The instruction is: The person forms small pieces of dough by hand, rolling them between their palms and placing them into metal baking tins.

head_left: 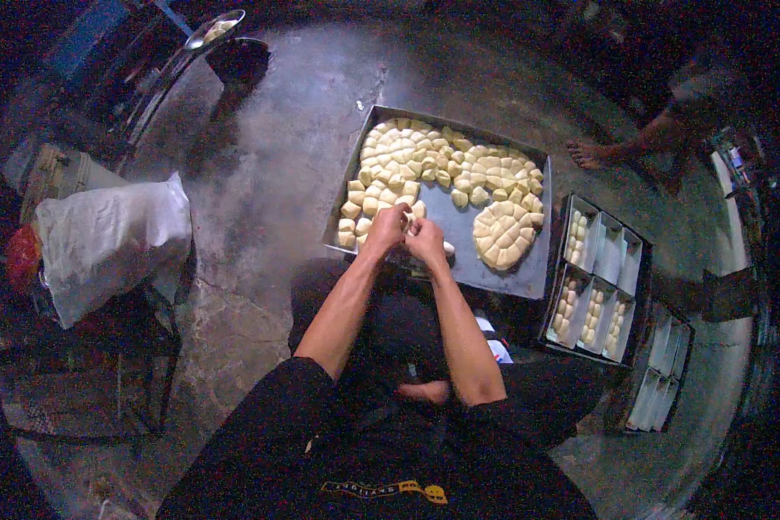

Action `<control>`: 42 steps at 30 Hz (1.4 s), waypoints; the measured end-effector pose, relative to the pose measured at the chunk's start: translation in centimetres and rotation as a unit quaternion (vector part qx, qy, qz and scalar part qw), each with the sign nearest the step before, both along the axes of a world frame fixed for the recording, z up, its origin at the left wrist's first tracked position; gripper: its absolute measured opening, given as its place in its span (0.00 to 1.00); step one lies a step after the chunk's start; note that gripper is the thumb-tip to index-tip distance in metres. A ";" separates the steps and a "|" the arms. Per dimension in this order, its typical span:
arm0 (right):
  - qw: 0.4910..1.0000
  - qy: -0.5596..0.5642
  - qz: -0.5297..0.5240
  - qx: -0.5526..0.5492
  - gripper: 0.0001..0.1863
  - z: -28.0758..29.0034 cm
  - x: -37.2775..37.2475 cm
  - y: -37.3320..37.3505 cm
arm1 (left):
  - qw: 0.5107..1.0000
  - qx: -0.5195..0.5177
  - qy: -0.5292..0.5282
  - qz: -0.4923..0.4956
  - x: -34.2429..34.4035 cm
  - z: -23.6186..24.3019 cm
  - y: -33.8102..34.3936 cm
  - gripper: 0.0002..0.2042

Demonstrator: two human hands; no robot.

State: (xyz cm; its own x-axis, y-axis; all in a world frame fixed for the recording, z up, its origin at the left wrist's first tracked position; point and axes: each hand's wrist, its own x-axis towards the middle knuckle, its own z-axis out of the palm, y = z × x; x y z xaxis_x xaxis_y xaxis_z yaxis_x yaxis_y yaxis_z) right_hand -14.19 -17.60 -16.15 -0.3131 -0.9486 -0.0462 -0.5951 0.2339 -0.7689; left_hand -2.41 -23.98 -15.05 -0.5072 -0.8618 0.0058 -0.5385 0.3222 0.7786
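Note:
A large square metal tray (461, 247) stands in front of me, with many cut pieces of pale dough (405, 146) along its far and left sides. A round, flat slab of dough (503, 236), scored into pieces, lies toward its right side. Over the tray's near edge, my left hand (387, 230) and my right hand (425, 242) meet with bent fingers, pinching a small piece of dough (410, 224) between them. The fingers partly hide that piece. Beside my right hand is a smooth, whitish dough piece (448, 248).
Right of the tray sits a set of loaf tins (591, 272), several holding rows of dough balls. More tins (659, 373) lie beyond it. Another person's bare foot (591, 155) is at the far right. A white sack (117, 243) rests at left; a bowl (215, 31) stands far left.

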 end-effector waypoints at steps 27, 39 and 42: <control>0.982 -0.050 0.018 -0.183 0.10 19.2 -3.4 27.2 | 0.811 0.488 0.318 0.046 -1.6 14.9 23.1 0.11; 0.991 0.007 -0.028 -0.130 0.12 18.8 -5.7 29.0 | 0.949 0.242 0.187 -0.075 -1.2 15.3 24.7 0.10; 0.986 0.025 0.026 -0.165 0.14 20.7 -5.1 28.0 | 0.933 0.282 0.218 -0.050 -0.9 16.2 24.5 0.10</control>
State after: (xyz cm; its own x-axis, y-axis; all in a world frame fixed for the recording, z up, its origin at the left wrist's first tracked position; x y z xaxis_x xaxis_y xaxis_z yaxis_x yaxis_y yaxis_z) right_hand -19.27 10.38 4.53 -0.2574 -0.9242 0.2821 -0.6381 -0.0567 -0.7679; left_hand -3.28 0.53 1.17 -0.6401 -0.7390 -0.2102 -0.1201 -0.1740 0.9774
